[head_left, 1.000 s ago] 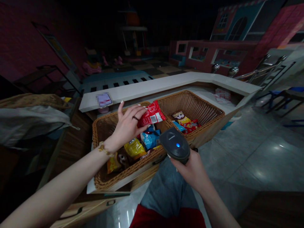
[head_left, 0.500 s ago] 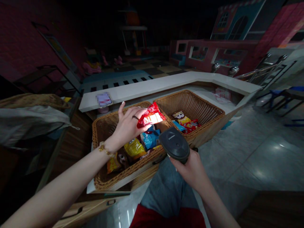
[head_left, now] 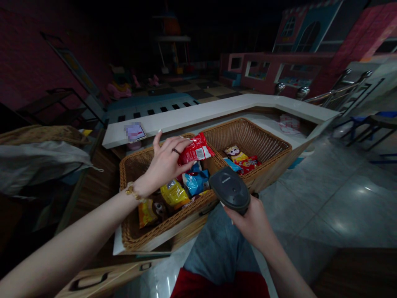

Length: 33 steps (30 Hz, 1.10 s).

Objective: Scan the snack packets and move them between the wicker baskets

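Observation:
My left hand (head_left: 169, 157) pinches a red snack bag (head_left: 198, 148) above the left wicker basket (head_left: 124, 198). A white barcode label on the bag faces up. In my right hand (head_left: 251, 221) is a dark barcode scanner (head_left: 230, 188), its head pointing toward the bag. Below my left hand, the basket holds a yellow snack bag (head_left: 175, 194), a blue snack bag (head_left: 197, 182) and a brown-and-yellow bag (head_left: 151, 213). The right wicker basket (head_left: 263, 138) contains a yellow bag with a cartoon face (head_left: 235, 153), a red patterned bag (head_left: 248, 164) and a blue one.
A white counter ledge (head_left: 217, 108) runs behind the baskets, with a phone-like device (head_left: 135, 131) at its left end. Wooden drawers (head_left: 105, 277) sit below. White cloth (head_left: 43, 165) lies at the left, and dark stools (head_left: 372, 124) stand at the right.
The bright light on the red snack bag has gone, and its barcode now shows clearly. Both hands are nearly where they were.

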Each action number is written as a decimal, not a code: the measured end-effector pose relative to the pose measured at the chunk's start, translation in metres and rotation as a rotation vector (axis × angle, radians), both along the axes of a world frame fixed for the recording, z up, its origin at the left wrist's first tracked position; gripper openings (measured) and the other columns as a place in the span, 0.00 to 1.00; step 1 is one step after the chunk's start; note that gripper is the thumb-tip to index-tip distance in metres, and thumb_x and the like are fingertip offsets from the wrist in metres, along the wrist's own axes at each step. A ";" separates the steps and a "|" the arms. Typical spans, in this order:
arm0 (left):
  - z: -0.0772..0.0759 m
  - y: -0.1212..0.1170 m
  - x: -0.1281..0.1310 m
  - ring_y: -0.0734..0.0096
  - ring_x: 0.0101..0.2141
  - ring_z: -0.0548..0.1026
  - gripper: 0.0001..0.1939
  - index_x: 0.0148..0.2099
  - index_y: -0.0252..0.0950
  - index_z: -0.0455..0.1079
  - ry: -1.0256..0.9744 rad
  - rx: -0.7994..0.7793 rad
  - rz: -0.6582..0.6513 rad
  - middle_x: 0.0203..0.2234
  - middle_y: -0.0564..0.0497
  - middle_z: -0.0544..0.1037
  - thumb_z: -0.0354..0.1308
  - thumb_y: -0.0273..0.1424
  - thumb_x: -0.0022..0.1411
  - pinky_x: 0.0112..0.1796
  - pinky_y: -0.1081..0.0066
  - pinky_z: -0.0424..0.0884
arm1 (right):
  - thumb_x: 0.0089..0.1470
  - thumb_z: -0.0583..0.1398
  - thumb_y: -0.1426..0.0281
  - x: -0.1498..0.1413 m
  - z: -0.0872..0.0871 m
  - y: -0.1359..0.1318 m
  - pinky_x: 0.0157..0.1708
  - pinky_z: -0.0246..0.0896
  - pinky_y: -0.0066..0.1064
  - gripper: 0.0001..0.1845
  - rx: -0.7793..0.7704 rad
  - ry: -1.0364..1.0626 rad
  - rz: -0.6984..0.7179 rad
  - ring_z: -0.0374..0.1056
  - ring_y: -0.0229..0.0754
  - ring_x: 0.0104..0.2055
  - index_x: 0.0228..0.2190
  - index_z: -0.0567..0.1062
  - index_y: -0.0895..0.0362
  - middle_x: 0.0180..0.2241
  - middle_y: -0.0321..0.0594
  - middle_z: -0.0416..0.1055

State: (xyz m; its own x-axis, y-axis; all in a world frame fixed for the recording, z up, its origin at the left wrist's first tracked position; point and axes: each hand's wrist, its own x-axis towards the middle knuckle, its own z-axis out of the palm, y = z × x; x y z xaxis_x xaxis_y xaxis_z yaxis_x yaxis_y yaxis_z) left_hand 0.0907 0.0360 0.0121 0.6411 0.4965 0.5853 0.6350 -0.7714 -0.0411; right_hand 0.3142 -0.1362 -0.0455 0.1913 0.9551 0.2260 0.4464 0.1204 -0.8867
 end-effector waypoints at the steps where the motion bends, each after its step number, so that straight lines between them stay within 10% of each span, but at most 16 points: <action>1: 0.004 0.003 0.005 0.50 0.59 0.72 0.29 0.66 0.44 0.64 0.009 0.001 -0.015 0.56 0.44 0.77 0.63 0.41 0.66 0.68 0.34 0.35 | 0.52 0.62 0.63 0.001 0.001 0.000 0.29 0.70 0.33 0.07 0.001 -0.001 -0.005 0.79 0.52 0.31 0.25 0.73 0.51 0.15 0.37 0.72; 10: 0.029 0.038 0.063 0.51 0.68 0.59 0.33 0.70 0.46 0.59 0.056 0.004 -0.070 0.69 0.44 0.64 0.62 0.41 0.67 0.68 0.38 0.35 | 0.53 0.63 0.60 0.011 0.002 -0.005 0.26 0.68 0.32 0.10 -0.032 -0.020 -0.063 0.79 0.52 0.32 0.26 0.76 0.52 0.19 0.39 0.76; 24: -0.026 0.039 -0.062 0.48 0.64 0.66 0.24 0.64 0.48 0.69 0.229 -0.312 0.215 0.61 0.44 0.74 0.54 0.44 0.69 0.67 0.37 0.39 | 0.53 0.64 0.60 0.011 -0.007 -0.001 0.25 0.67 0.32 0.10 -0.045 -0.083 -0.069 0.79 0.53 0.31 0.27 0.78 0.52 0.20 0.41 0.78; 33: -0.033 0.014 -0.037 0.51 0.65 0.65 0.20 0.55 0.46 0.78 0.403 -0.471 0.044 0.60 0.46 0.75 0.55 0.49 0.70 0.68 0.44 0.40 | 0.51 0.64 0.59 0.009 -0.006 0.000 0.27 0.68 0.33 0.11 -0.030 -0.108 -0.070 0.79 0.54 0.32 0.25 0.77 0.53 0.21 0.43 0.78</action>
